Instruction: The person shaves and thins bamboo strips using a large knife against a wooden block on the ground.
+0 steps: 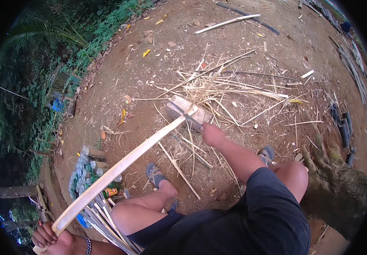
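A long pale strip of split bamboo [119, 168] runs from the lower left up to a wooden block [177, 106] on the ground. My left hand [52, 239] is wrapped round the strip's near end, a bracelet at the wrist. In front of me, my right hand [213, 135] grips a knife by its handle, which the fist mostly hides. The dark blade [193, 122] lies across the strip close to its far end, over the block. Thin shavings [204, 91] are heaped just beyond that end.
Clear bottles [81, 172] and cut bamboo pieces lie at the left, above a bundle of strips [109, 225] beside my left leg. A tree trunk [336, 187] stands close at the right. A dark pole [268, 27] and a pale stick [224, 24] lie farther off.
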`<state>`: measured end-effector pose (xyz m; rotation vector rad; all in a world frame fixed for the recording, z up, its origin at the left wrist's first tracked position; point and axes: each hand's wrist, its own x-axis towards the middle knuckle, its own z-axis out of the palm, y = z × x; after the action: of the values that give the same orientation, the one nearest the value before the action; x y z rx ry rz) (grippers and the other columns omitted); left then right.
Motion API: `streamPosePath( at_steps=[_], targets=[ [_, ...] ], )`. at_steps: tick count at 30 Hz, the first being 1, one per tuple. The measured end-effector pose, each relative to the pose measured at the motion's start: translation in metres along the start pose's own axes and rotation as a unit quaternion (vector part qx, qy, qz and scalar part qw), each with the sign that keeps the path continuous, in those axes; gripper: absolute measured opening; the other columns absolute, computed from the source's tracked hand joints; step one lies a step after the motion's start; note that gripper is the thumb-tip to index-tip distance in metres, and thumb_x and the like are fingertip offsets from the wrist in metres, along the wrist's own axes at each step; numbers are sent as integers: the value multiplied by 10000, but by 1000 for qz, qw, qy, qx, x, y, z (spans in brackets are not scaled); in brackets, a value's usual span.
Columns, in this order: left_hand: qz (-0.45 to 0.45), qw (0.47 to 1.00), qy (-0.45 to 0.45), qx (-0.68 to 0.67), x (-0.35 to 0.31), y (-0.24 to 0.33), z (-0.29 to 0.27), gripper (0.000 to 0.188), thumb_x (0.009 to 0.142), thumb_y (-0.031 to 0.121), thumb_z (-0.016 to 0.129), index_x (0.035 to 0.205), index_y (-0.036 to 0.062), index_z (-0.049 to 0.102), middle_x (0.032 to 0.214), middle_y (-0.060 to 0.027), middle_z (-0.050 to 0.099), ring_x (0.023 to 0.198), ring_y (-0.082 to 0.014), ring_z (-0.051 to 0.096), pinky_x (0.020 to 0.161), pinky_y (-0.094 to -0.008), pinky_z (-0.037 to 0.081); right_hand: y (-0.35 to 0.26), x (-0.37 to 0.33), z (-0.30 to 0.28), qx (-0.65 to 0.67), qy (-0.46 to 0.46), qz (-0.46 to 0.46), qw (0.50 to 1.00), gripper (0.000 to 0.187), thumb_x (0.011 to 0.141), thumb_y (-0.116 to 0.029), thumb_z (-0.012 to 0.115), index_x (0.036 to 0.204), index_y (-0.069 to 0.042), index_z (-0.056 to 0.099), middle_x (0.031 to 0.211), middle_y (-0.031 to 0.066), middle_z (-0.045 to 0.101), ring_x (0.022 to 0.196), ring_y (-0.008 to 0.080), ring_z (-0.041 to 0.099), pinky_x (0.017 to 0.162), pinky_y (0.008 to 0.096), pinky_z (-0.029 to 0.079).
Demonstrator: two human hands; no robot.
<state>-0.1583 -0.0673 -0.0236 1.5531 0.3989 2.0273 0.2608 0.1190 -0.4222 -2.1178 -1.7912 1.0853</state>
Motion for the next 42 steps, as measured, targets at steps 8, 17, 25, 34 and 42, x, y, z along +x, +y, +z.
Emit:
streamPosePath(
  at_steps=[8, 17, 25, 34, 42],
  targets=[
    [-14, 999, -16, -30, 22, -9, 12, 428, 946, 442, 362, 691, 98, 374, 631, -21, 340, 525, -129, 299, 500, -260, 275, 107, 87, 27, -61, -43, 65, 995, 198, 885, -199, 602, 993, -48, 669, 807, 144, 662, 733, 289, 658, 659, 425, 525],
    [23, 996, 89, 4, 3, -14, 12, 484, 978, 509, 441, 836, 46, 450, 724, -39, 373, 603, -139, 369, 566, -270, 347, 117, 10, 59, 461, 9, 173, 870, 107, 823, -59, 611, 907, 2, 583, 648, 94, 535, 532, 215, 533, 470, 375, 425],
    [69, 993, 44, -81, -14, -5, 39, 470, 908, 536, 611, 812, 103, 457, 693, 14, 398, 543, -94, 390, 520, -240, 350, 66, -91, 44, 481, 189, 285, 807, 225, 835, -90, 622, 1034, -30, 535, 783, 143, 598, 678, 299, 645, 564, 433, 496],
    [127, 985, 90, -71, -57, -5, 72, 556, 907, 665, 515, 787, 126, 452, 600, 36, 334, 456, -66, 321, 409, -214, 260, -80, -210, -20, 164, 69, -114, 977, 227, 879, -131, 597, 1078, -55, 517, 851, 175, 652, 775, 345, 661, 690, 458, 525],
    [145, 980, 136, -25, -89, 6, 94, 552, 913, 649, 528, 791, 116, 449, 597, 26, 316, 470, -78, 320, 416, -211, 262, -141, -274, 9, 142, 80, -371, 914, 180, 882, -155, 591, 1044, -91, 545, 749, 139, 656, 703, 357, 666, 646, 462, 535]
  ],
)
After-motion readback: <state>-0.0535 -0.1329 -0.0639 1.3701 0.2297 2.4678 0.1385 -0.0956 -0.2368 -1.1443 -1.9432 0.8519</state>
